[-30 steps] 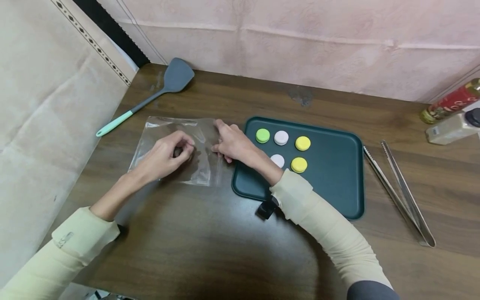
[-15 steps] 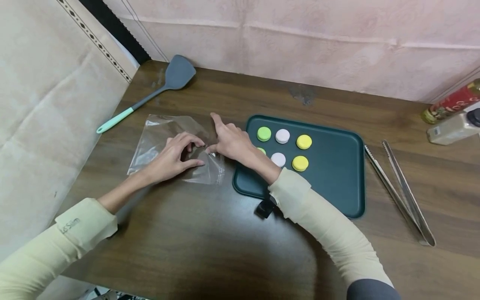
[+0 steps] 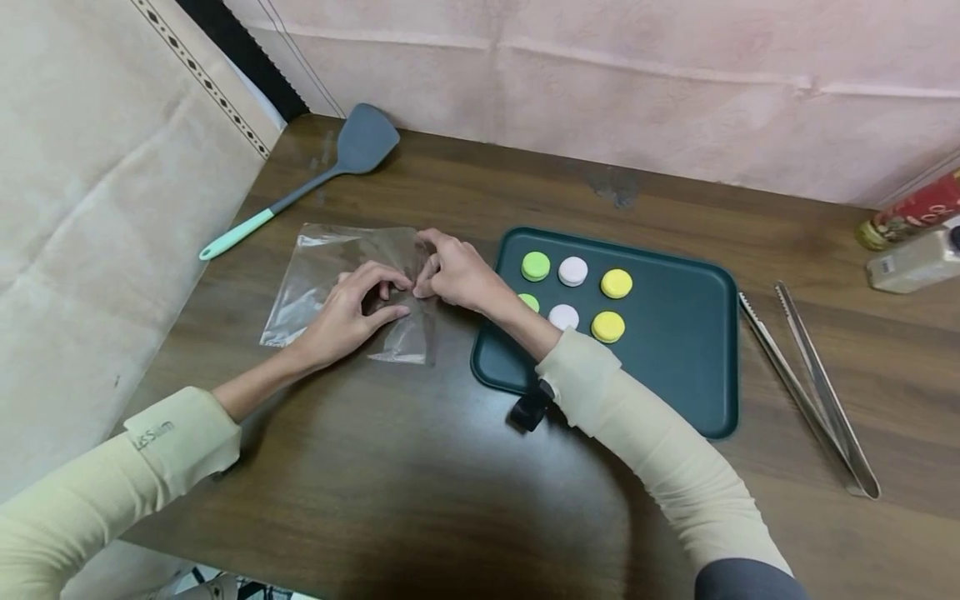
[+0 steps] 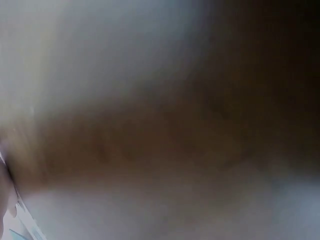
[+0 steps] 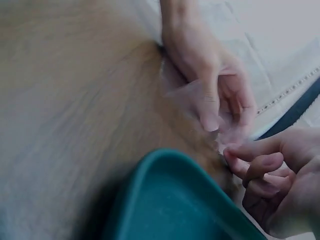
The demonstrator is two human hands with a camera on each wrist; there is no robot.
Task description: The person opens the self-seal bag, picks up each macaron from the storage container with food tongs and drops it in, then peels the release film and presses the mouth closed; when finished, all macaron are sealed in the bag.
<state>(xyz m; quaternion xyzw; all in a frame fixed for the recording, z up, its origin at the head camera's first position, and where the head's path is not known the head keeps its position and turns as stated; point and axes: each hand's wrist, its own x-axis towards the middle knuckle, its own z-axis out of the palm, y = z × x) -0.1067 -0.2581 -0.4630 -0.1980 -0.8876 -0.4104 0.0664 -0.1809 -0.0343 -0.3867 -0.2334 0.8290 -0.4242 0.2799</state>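
Note:
A clear plastic bag (image 3: 337, 250) lies flat on the wooden table, its zip edge towards the tray. My right hand (image 3: 457, 271) pinches that edge between thumb and finger; the right wrist view shows these fingertips close together at the plastic. My left hand (image 3: 352, 304) rests on the bag, fingers bent loosely and thumb held apart from them, fingertips close to those of the right hand. In the right wrist view the left hand (image 5: 205, 65) has plastic by its thumb. Green, white and yellow macarons (image 3: 617, 283) sit on a dark green tray (image 3: 667, 333); my right forearm partly covers the tray.
Metal tongs (image 3: 813, 392) lie right of the tray. A grey spatula (image 3: 365, 142) with a mint handle lies at the back left. A red-labelled bottle (image 3: 911, 208) and a pale bottle (image 3: 911, 258) are at the far right. The left wrist view is blurred.
My left hand has moved right towards the bag's edge and its thumb has spread from the fingers. My right hand's fingers have drawn in at the edge. The view has shifted slightly.

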